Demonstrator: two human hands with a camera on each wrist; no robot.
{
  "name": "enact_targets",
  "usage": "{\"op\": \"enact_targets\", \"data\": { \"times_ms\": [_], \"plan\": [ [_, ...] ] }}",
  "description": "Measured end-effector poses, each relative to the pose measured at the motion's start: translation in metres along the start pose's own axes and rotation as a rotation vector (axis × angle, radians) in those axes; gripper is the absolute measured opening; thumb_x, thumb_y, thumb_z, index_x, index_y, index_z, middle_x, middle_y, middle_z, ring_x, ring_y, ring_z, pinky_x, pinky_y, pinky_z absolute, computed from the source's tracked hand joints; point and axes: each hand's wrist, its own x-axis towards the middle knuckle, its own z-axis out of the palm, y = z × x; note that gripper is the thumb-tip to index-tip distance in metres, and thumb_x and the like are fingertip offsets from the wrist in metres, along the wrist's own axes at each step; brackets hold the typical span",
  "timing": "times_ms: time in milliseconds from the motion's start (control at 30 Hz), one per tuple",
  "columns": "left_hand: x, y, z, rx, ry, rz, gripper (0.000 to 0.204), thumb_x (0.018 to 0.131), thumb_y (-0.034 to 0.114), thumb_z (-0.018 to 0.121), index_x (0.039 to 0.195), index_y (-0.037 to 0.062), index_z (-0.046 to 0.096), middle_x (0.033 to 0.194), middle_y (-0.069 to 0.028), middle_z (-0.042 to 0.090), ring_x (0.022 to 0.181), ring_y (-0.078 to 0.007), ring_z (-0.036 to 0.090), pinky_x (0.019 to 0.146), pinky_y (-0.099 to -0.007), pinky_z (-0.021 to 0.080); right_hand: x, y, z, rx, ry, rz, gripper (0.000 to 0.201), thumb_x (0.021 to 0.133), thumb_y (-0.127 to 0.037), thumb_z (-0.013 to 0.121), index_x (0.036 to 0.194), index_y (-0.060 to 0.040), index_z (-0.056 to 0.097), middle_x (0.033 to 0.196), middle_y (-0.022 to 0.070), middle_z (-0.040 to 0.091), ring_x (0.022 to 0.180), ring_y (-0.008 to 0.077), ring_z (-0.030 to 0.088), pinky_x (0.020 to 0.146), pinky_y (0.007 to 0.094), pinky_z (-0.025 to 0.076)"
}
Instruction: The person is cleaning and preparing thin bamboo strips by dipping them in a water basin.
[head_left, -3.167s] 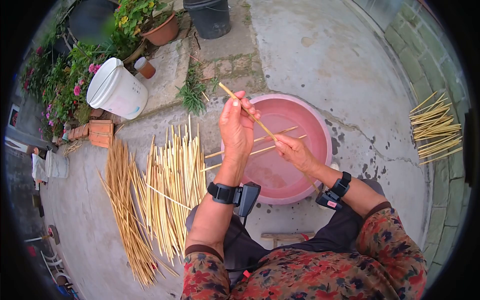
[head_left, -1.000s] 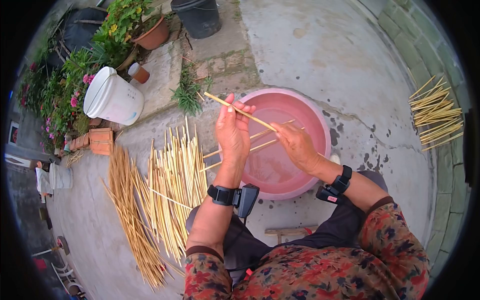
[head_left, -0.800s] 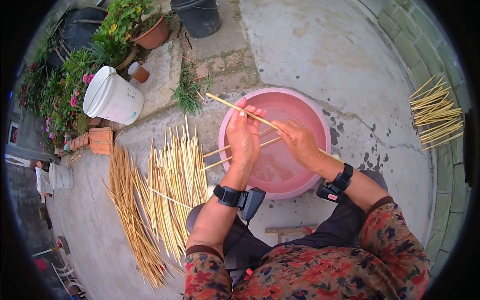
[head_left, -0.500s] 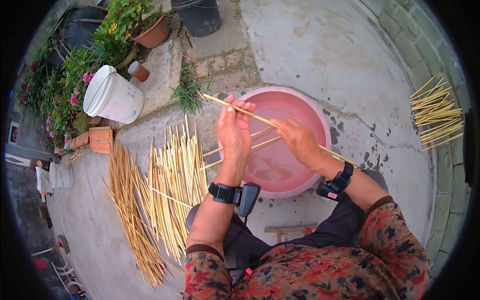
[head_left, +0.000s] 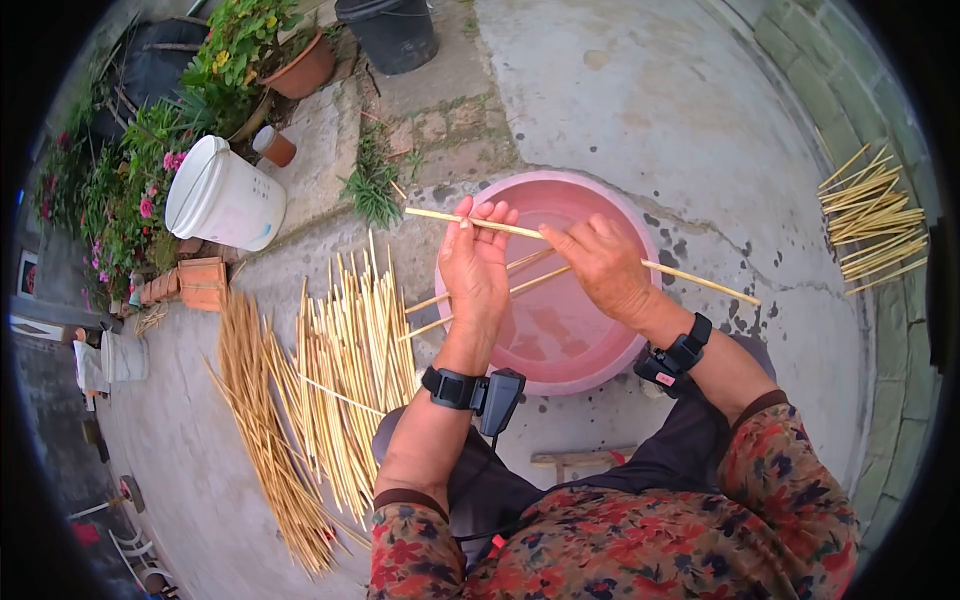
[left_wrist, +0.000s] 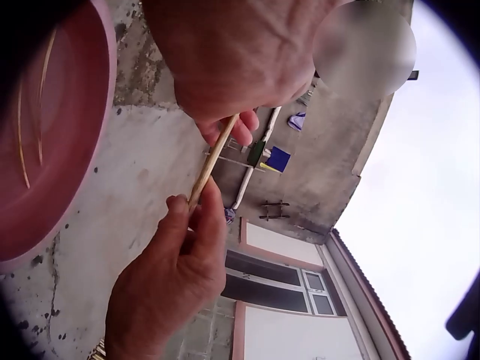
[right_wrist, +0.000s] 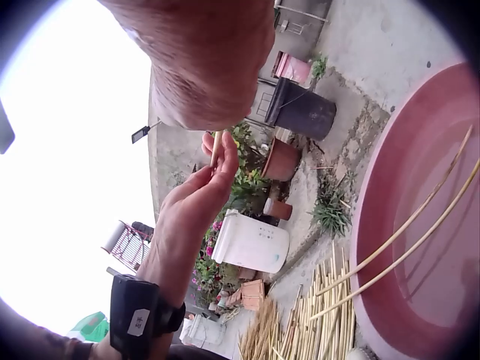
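A long straw-coloured stalk [head_left: 520,231] runs between the hands over the far half of a pink basin [head_left: 560,365]. Near its far-left end, the left hand [head_left: 476,270] pinches it between thumb and fingers, palm up. The right hand [head_left: 605,268] grips it farther along, back of the hand upward, and a long tail sticks out to the right past the wrist. In the left wrist view the stalk passes between the right thumb and fingers [left_wrist: 184,240]. Two other stalks [head_left: 540,280] lean over the basin's left rim, their far ends inside.
Left of the basin lie many pale stalks [head_left: 345,380] beside a browner, feathery bundle [head_left: 245,365]. A smaller pile [head_left: 875,220] rests by the right wall. A white bucket [head_left: 225,195], black bucket [head_left: 390,35] and potted plants stand behind. A low wooden stool [head_left: 580,460] is between the legs.
The stalk has swung from a steep slant to nearly level, its tail now extending right beyond the right wrist. The right hand has risen slightly; both hands keep hold.
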Motion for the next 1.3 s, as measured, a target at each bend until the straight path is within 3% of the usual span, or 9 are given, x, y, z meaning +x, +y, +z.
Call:
{"op": "enact_targets", "data": {
  "times_ms": [367, 433, 500, 700, 967, 1033, 1100, 1300],
  "plan": [
    [0.007, 0.01, -0.003, -0.093, 0.076, -0.038, 0.026, 0.09, 0.006, 0.038, 0.112, -0.007, 0.038, 0.093, -0.0134, 0.052, 0.092, -0.0273, 0.054, 0.092, -0.0476, 0.041, 0.003, -0.003, -0.007, 0.048, 0.006, -0.004, 0.042, 0.063, -0.002, 0.056, 0.105, -0.0083, 0.057, 0.076, 0.0025, 0.055, 0.064, 0.0184, 0.046, 0.053, 0.0264, 0.042],
    [0.004, 0.007, -0.003, -0.035, -0.072, -0.012, 0.029, 0.09, 0.006, 0.037, 0.115, -0.0068, 0.036, 0.095, -0.0136, 0.052, 0.095, -0.0271, 0.053, 0.093, -0.0451, 0.041, 0.0, -0.001, -0.003, 0.101, 0.027, 0.024, 0.04, 0.065, 0.0, 0.056, 0.104, -0.008, 0.057, 0.076, 0.0036, 0.054, 0.064, 0.0196, 0.047, 0.053, 0.0275, 0.043],
    [0.0, 0.003, 0.001, 0.006, -0.102, -0.003, 0.031, 0.09, 0.005, 0.037, 0.118, -0.0064, 0.034, 0.097, -0.0141, 0.052, 0.096, -0.0272, 0.053, 0.093, -0.0435, 0.041, -0.006, 0.002, 0.003, 0.28, -0.045, 0.169, 0.033, 0.071, 0.001, 0.056, 0.104, -0.0073, 0.056, 0.074, 0.0067, 0.052, 0.064, 0.0228, 0.05, 0.054, 0.0307, 0.043],
    [-0.002, 0.003, 0.005, 0.089, -0.164, 0.019, 0.036, 0.09, 0.006, 0.037, 0.123, -0.0045, 0.029, 0.102, -0.0164, 0.052, 0.099, -0.0276, 0.053, 0.092, -0.0398, 0.042, -0.006, 0.001, -0.001, 0.419, -0.073, 0.29, 0.026, 0.076, -0.006, 0.055, 0.102, -0.0108, 0.057, 0.073, 0.0064, 0.05, 0.067, 0.0208, 0.054, 0.054, 0.0308, 0.045],
    [0.0, 0.013, 0.008, 0.072, -0.106, 0.051, 0.034, 0.09, 0.009, 0.038, 0.121, -0.0045, 0.032, 0.099, -0.0155, 0.053, 0.093, -0.0271, 0.055, 0.086, -0.0427, 0.045, -0.007, -0.008, -0.001, 0.511, -0.095, 0.279, 0.032, 0.073, 0.003, 0.056, 0.104, -0.0049, 0.056, 0.077, 0.0097, 0.052, 0.069, 0.0228, 0.054, 0.059, 0.031, 0.044],
    [0.002, 0.012, 0.004, 0.026, -0.17, 0.037, 0.033, 0.09, 0.01, 0.038, 0.119, -0.0046, 0.033, 0.097, -0.0155, 0.053, 0.091, -0.0267, 0.055, 0.086, -0.0435, 0.046, -0.009, -0.007, 0.003, 0.49, -0.091, 0.278, 0.032, 0.073, 0.003, 0.056, 0.104, -0.0045, 0.056, 0.078, 0.0097, 0.052, 0.07, 0.0224, 0.054, 0.06, 0.0309, 0.045],
    [0.003, 0.012, 0.0, 0.017, -0.166, 0.017, 0.032, 0.09, 0.01, 0.038, 0.119, -0.0047, 0.034, 0.096, -0.0156, 0.053, 0.091, -0.0266, 0.055, 0.086, -0.0436, 0.045, -0.009, -0.007, 0.007, 0.404, 0.024, 0.199, 0.029, 0.076, -0.004, 0.055, 0.103, -0.0121, 0.057, 0.071, 0.0046, 0.047, 0.062, 0.0188, 0.053, 0.048, 0.0289, 0.045],
    [-0.003, 0.01, 0.009, 0.071, -0.137, 0.034, 0.031, 0.09, 0.009, 0.035, 0.118, -0.0047, 0.035, 0.095, -0.0148, 0.054, 0.09, -0.0268, 0.055, 0.088, -0.0442, 0.044, -0.009, -0.006, 0.005, 0.407, 0.021, 0.223, 0.028, 0.077, -0.004, 0.054, 0.104, -0.012, 0.056, 0.072, 0.0048, 0.048, 0.062, 0.0189, 0.054, 0.049, 0.029, 0.046]
  ]
}}
